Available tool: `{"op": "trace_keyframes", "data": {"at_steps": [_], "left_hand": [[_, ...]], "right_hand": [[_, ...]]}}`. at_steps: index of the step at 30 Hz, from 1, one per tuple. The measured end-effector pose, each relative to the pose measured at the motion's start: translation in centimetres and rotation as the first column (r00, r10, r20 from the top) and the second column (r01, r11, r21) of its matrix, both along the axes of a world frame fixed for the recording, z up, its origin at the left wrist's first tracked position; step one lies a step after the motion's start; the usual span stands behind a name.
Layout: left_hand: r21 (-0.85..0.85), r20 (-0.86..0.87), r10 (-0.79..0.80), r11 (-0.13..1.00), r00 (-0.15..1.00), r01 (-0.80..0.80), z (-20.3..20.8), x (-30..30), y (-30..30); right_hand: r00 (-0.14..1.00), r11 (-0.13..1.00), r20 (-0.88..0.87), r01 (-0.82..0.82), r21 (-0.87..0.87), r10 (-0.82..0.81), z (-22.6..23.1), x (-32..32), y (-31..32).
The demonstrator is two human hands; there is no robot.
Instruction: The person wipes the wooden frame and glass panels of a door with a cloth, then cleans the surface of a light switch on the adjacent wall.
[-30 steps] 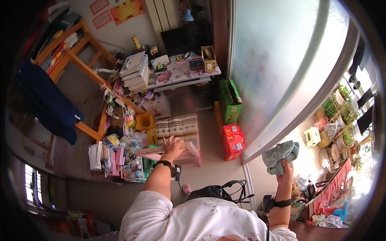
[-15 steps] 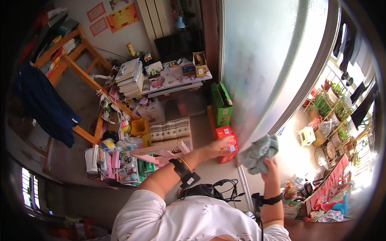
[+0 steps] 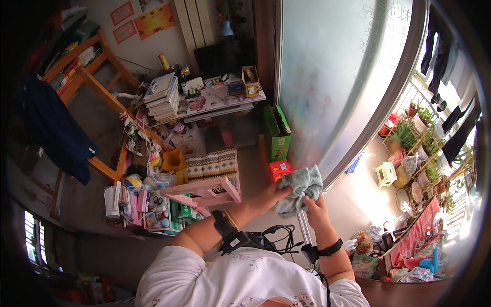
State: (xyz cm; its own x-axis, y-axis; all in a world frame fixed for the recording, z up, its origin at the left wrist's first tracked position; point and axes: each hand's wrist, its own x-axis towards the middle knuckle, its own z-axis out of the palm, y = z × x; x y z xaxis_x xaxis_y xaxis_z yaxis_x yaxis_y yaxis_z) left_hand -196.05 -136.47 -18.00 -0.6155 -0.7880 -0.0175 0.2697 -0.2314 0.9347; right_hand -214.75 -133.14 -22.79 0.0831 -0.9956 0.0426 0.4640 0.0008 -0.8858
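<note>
Both hands meet at chest height on a grey-green cloth [image 3: 300,189]. Right hand [image 3: 318,211] grips its lower edge from beneath, fingers closed into the fabric. Left hand [image 3: 270,197] pinches the cloth's left side, thumb on top. Cloth is bunched, held in the air just in front of the frosted glass door [image 3: 337,77]. Below it: red box [image 3: 280,169] on the floor, pink wooden stool [image 3: 204,190] to the left. Farther: cluttered desk [image 3: 215,100].
</note>
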Motion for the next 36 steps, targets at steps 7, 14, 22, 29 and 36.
{"op": "trace_keyframes", "data": {"at_steps": [7,14,22,29,36], "left_hand": [[0.076,-0.245,0.057,0.996,0.968,-0.04,-0.2,2.0,-0.4],[0.229,-0.284,0.058,0.973,0.957,0.009,-1.2,2.2,1.0],[0.111,-0.131,0.047,0.993,0.99,-0.033,-0.7,6.6,0.1],[0.324,-0.259,-0.053,0.936,0.965,0.138,0.6,9.1,-1.1],[0.333,-0.521,-0.225,0.835,0.824,0.439,0.3,11.1,-1.6]], "right_hand": [[0.972,0.996,0.234,-0.005,0.09,-0.016,3.2,1.7,0.5],[0.962,0.994,-0.256,-0.106,-0.014,0.098,2.4,2.6,0.0],[0.975,0.982,-0.128,0.172,-0.082,-0.182,2.5,1.4,0.1],[0.922,0.989,0.366,-0.145,0.025,0.126,7.4,4.6,1.2],[0.98,0.994,0.182,0.066,0.081,-0.08,5.8,9.7,1.0]]}}
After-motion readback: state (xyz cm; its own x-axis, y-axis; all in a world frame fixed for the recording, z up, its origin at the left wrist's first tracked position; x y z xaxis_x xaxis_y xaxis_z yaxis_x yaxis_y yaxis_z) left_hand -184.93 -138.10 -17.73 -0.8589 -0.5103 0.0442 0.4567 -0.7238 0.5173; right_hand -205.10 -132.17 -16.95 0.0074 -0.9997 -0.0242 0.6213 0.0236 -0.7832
